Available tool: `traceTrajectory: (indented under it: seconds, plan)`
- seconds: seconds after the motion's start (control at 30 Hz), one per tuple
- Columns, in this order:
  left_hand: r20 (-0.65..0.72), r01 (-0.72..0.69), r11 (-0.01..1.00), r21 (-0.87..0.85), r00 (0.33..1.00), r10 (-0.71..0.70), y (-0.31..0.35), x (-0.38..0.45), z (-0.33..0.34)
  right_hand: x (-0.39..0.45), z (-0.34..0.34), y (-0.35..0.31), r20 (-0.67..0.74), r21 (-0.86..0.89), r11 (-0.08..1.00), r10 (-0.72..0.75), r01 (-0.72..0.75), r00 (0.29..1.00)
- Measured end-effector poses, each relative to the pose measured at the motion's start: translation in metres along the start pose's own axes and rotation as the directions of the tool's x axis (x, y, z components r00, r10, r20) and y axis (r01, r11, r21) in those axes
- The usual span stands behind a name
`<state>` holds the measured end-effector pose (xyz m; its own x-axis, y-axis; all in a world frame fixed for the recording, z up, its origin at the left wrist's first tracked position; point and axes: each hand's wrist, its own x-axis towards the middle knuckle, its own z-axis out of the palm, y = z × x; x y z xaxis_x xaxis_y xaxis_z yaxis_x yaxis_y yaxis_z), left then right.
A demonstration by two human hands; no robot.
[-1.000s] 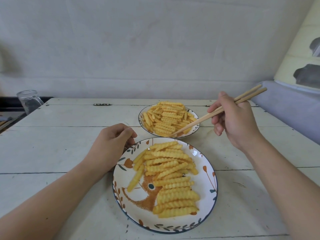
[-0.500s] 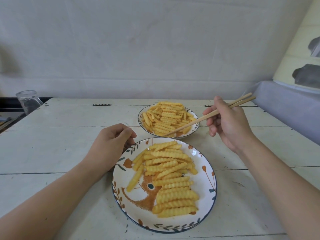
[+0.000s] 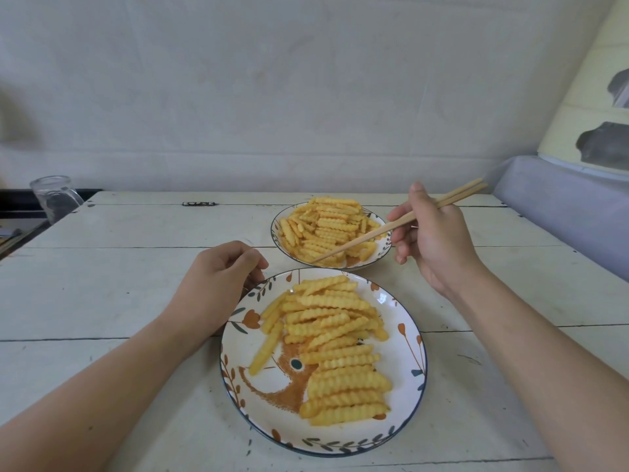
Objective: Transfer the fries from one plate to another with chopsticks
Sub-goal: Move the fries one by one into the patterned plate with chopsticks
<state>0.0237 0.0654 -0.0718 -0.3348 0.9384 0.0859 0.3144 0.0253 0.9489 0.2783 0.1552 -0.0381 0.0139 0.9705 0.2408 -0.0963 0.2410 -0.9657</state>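
My right hand (image 3: 439, 240) has its fingers (image 3: 401, 217) curled round the chopsticks (image 3: 394, 225), thumb up, pinching the pair near the back end. Over the last second the hand has drifted left and lower, and the tips, nearly together, now lie low over the near edge of the fries (image 3: 326, 229) in the far plate (image 3: 276, 233) — I judge this as reaching for the next fry, though none is caught yet. My left hand (image 3: 218, 284) stays put, fingers curled at the rim of the near plate (image 3: 413, 352), steadying it; its own heap of fries (image 3: 333, 349) is already large. The two plates sit just beside each other, so the carry is short. The white table (image 3: 119, 284) has bare board on both sides — a glass (image 3: 54, 195) stands well apart at the far left edge.
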Motion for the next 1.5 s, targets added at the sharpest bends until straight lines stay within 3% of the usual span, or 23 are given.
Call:
traceTrajectory:
  seconds: [0.2, 0.3, 0.43, 0.6, 0.73, 0.83, 0.93, 1.03, 1.13, 1.5]
  plan:
    - [0.002, -0.002, 1.0, -0.012, 1.0, 0.002, -0.001, 0.0, 0.0, -0.003, 0.005, 0.0, -0.095, 0.122, 0.99, 0.077, -0.065, 0.992]
    - [-0.019, 0.02, 0.997, -0.081, 1.0, -0.022, -0.001, 0.001, -0.001, -0.006, 0.003, -0.01, -0.073, 0.226, 0.972, 0.089, -0.07, 0.993]
    - [-0.05, 0.06, 0.97, -0.234, 0.996, -0.074, -0.003, 0.005, -0.006, -0.02, 0.003, -0.031, 0.127, 0.292, 0.956, -0.001, -0.036, 0.992]
    - [-0.039, 0.075, 0.96, -0.27, 0.995, -0.089, -0.004, 0.007, -0.007, -0.04, 0.018, -0.031, 0.38, 0.186, 0.983, -0.074, 0.002, 0.922]
    - [-0.032, 0.071, 0.962, -0.262, 0.996, -0.082, -0.004, 0.006, -0.006, -0.043, 0.022, -0.028, 0.482, 0.1, 0.993, -0.101, 0.061, 0.87]
    - [-0.026, 0.069, 0.964, -0.257, 0.997, -0.078, -0.005, 0.006, -0.006, -0.037, 0.016, -0.031, 0.405, 0.133, 0.987, -0.138, 0.092, 0.904]
    - [-0.019, 0.067, 0.969, -0.236, 0.997, -0.073, -0.005, 0.006, -0.005, -0.024, 0.004, -0.032, 0.164, 0.18, 0.974, -0.171, 0.141, 0.972]
    - [-0.019, 0.053, 0.983, -0.178, 0.998, -0.057, -0.005, 0.005, -0.002, -0.014, -0.009, -0.026, -0.008, -0.048, 0.972, -0.232, 0.231, 0.973]
    - [-0.018, 0.05, 0.986, -0.16, 0.998, -0.054, -0.005, 0.005, -0.001, -0.015, -0.015, -0.019, 0.014, -0.204, 0.947, -0.251, 0.249, 0.968]
    - [-0.02, 0.048, 0.987, -0.157, 0.998, -0.052, -0.005, 0.005, -0.003, -0.028, -0.001, -0.009, 0.212, -0.276, 0.893, -0.303, 0.354, 0.929]
